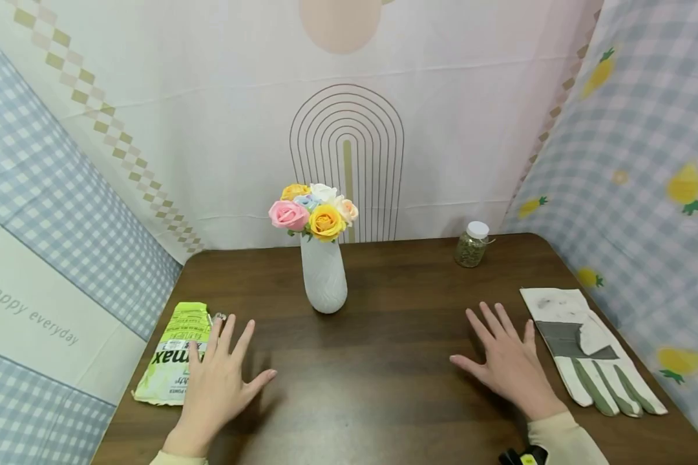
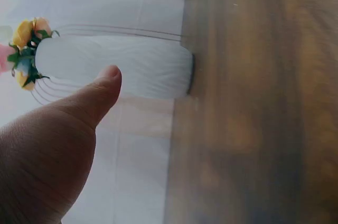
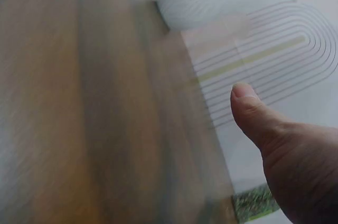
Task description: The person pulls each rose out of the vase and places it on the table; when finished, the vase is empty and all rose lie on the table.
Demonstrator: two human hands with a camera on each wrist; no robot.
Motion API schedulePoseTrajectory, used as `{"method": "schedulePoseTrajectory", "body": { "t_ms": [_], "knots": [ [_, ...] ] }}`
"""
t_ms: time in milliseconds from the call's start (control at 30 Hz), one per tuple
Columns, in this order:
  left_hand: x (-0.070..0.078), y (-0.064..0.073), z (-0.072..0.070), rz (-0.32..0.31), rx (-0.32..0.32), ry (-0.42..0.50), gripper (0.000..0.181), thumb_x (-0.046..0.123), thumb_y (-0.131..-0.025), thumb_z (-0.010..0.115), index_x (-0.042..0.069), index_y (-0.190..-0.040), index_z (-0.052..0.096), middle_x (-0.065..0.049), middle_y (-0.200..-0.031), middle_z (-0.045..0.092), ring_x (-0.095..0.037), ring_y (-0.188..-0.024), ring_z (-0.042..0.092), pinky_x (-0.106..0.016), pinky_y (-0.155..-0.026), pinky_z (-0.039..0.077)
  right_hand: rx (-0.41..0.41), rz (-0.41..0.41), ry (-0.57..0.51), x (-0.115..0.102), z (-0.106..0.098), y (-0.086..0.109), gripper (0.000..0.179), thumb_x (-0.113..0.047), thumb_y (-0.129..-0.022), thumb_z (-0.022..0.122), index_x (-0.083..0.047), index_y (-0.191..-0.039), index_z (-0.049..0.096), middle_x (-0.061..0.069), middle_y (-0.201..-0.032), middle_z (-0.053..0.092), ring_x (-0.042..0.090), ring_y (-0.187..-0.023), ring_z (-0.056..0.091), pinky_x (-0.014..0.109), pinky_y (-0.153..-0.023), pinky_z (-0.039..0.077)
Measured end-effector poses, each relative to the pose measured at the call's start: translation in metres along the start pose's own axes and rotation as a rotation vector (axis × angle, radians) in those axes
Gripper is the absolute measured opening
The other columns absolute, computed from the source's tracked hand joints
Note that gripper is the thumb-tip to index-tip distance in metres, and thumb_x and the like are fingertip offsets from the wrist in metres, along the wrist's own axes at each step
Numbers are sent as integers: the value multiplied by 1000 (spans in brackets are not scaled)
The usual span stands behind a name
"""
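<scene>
My left hand [image 1: 220,381] is spread with straight fingers over the left side of the table, in front of part of a green and white packet [image 1: 171,358]. Fingers fanned out, my right hand [image 1: 508,358] is over the right side, just left of a white, grey and green work glove [image 1: 587,349]. Neither hand holds anything; whether they touch the tabletop I cannot tell. A white vase [image 1: 324,274] of roses [image 1: 317,213] stands upright between and beyond them. Each wrist view shows only a thumb, the left one [image 2: 87,100] in line with the vase.
A clear jar [image 1: 471,248] with a white lid and green-brown dried bits stands at the back right of the brown wooden table [image 1: 349,381]. A small metallic item [image 1: 219,316] lies by the packet, partly hidden. Printed cloths [image 1: 232,116] hang behind and at both sides.
</scene>
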State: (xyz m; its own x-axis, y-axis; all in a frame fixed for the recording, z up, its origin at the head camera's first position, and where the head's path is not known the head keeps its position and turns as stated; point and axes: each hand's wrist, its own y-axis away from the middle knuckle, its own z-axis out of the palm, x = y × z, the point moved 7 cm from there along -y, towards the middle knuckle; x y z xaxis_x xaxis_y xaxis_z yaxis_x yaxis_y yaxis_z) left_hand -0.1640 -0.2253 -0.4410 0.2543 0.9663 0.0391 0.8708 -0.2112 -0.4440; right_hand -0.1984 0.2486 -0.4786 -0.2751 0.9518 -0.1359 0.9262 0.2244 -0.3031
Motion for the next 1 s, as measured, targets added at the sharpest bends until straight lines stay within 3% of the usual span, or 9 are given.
{"method": "schedulePoseTrajectory", "body": {
  "t_ms": [133, 333, 600, 800, 1000],
  "knots": [
    [7, -16, -12, 55, 74, 25, 95, 70, -70, 65, 18, -146, 42, -21, -146, 39, -39, -140, 26, -75, -98, 22, 25, -30, -34, -13, -7, -16, 94, -76, -76, 56, -23, -151, 34, 10, -155, 30, 29, -145, 17, 75, -100, 13],
    [24, -45, -29, 129, 136, 55, 93, 70, -72, 63, 15, -145, 44, -20, -145, 40, -39, -138, 30, -70, -102, 23, 45, -88, -69, -38, -19, -41, 95, -77, -76, 55, -23, -151, 33, 8, -154, 31, 30, -143, 21, 73, -103, 12],
    [50, -81, -37, 213, 201, 153, 88, 65, -76, 65, 13, -143, 45, -20, -142, 45, -39, -136, 33, -67, -104, 24, 82, -186, -99, -75, -41, -77, 94, -77, -77, 54, -22, -150, 34, 6, -154, 32, 29, -142, 25, 69, -105, 16],
    [61, -106, -30, 212, 284, 389, 78, 51, -76, 74, 4, -134, 53, -18, -134, 52, -36, -128, 44, -55, -103, 35, 154, -290, -263, -115, -60, -109, 86, -67, -78, 63, -17, -145, 44, 8, -145, 44, 29, -136, 36, 58, -107, 28],
    [55, -128, -14, 92, 380, 674, 62, 33, -75, 81, 0, -123, 60, -13, -123, 59, -27, -117, 52, -44, -96, 43, 245, -379, -408, -154, -77, -134, 70, -54, -81, 70, -13, -135, 55, 5, -133, 57, 21, -123, 50, 42, -102, 41]
  ]
}}
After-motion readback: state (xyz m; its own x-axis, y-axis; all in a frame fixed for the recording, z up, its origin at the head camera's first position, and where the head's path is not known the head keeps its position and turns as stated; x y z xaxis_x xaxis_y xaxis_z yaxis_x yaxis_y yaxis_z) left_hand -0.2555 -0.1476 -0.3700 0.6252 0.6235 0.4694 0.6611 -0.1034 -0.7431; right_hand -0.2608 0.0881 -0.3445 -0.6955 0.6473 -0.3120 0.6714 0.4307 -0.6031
